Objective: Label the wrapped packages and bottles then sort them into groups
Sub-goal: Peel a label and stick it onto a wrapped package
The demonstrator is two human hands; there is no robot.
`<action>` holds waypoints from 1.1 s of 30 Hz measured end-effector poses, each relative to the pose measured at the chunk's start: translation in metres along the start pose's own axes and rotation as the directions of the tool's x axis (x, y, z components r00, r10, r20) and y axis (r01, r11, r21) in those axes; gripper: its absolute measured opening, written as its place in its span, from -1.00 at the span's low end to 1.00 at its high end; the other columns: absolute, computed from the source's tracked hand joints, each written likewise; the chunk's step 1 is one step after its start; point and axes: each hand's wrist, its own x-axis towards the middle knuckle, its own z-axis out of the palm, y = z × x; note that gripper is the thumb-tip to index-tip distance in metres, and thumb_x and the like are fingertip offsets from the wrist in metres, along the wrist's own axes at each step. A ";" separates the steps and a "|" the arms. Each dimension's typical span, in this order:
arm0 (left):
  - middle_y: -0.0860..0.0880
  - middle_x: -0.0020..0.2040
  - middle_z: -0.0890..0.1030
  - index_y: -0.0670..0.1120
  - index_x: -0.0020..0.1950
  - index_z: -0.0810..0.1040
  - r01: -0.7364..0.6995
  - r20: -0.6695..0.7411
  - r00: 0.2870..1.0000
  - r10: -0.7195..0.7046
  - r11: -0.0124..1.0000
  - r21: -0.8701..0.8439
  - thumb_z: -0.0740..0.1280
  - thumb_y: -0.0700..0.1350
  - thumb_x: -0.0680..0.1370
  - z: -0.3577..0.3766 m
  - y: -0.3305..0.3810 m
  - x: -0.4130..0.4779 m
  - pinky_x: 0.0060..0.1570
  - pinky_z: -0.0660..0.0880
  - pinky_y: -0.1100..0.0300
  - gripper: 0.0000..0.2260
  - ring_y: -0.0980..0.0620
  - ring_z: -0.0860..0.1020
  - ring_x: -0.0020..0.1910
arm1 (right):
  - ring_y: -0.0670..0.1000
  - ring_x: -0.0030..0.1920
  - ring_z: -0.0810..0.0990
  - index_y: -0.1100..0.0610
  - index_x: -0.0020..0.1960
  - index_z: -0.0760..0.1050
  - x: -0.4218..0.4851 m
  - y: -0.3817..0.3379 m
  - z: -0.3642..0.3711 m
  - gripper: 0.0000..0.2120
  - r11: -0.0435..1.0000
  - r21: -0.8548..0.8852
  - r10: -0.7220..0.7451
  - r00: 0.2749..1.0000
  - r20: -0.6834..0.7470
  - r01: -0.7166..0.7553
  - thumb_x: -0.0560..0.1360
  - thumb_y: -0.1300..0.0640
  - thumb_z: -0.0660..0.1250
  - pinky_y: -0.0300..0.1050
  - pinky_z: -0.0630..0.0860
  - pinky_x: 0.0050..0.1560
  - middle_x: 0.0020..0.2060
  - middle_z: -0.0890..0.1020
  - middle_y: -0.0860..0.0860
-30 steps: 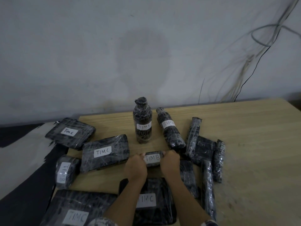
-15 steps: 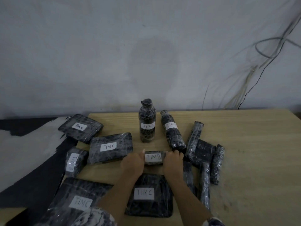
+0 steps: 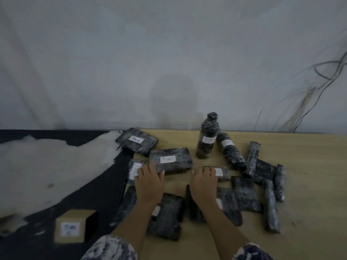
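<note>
From the head camera we see a small package (image 3: 225, 173), dark and wrapped in shiny film with a white label (image 3: 218, 172) on top. It lies on the wooden table (image 3: 309, 184) in the middle of the heap, just in front of the upright bottle (image 3: 206, 139). Our right hand (image 3: 203, 182) reaches over it from the near side, its fingers curled over the package's left end and gripping it. Our left hand (image 3: 150, 182) lies palm down on the near left corner of a flat package (image 3: 174, 159), and we cannot tell whether it grips. The far package (image 3: 137, 140) reads roughly "Tim c". The writing on the other labels, and on the box (image 3: 70, 228) at lower left, is too blurred for us to read
</note>
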 end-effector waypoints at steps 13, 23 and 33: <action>-0.15 -0.25 0.55 -0.22 -0.12 0.55 -0.024 -0.171 0.984 0.045 0.992 0.127 0.42 0.04 0.44 -0.059 -0.248 -0.055 -0.39 0.47 0.08 -0.69 -0.14 0.53 -0.30 | 0.22 -0.20 0.62 0.18 -0.30 0.56 -0.118 -0.244 -0.021 -0.64 0.980 0.174 -0.095 0.995 0.016 0.091 0.49 0.01 0.13 0.00 0.57 -0.28 -0.35 0.62 0.14; -0.17 -0.21 0.57 -0.23 -0.06 0.56 0.074 -0.213 0.977 -0.030 0.977 0.199 0.29 0.07 0.50 -0.081 -0.370 -0.030 -0.37 0.49 0.10 -0.66 -0.15 0.55 -0.28 | 0.13 -0.23 0.61 0.14 -0.34 0.58 -0.119 -0.383 -0.007 -0.80 0.956 0.194 -0.226 0.974 0.016 0.219 0.36 0.05 0.46 -0.03 0.55 -0.34 -0.39 0.62 0.08; -0.16 -0.26 0.58 -0.22 -0.14 0.58 0.117 -0.183 0.980 -0.076 0.967 0.226 0.51 0.00 0.35 -0.110 -0.521 0.043 -0.38 0.52 0.09 -0.69 -0.16 0.57 -0.30 | 0.17 0.23 0.38 0.21 0.12 0.51 -0.088 -0.548 0.008 -0.60 0.880 0.354 -0.369 0.925 0.088 0.317 0.65 0.03 -0.03 0.04 0.33 0.17 0.10 0.57 0.14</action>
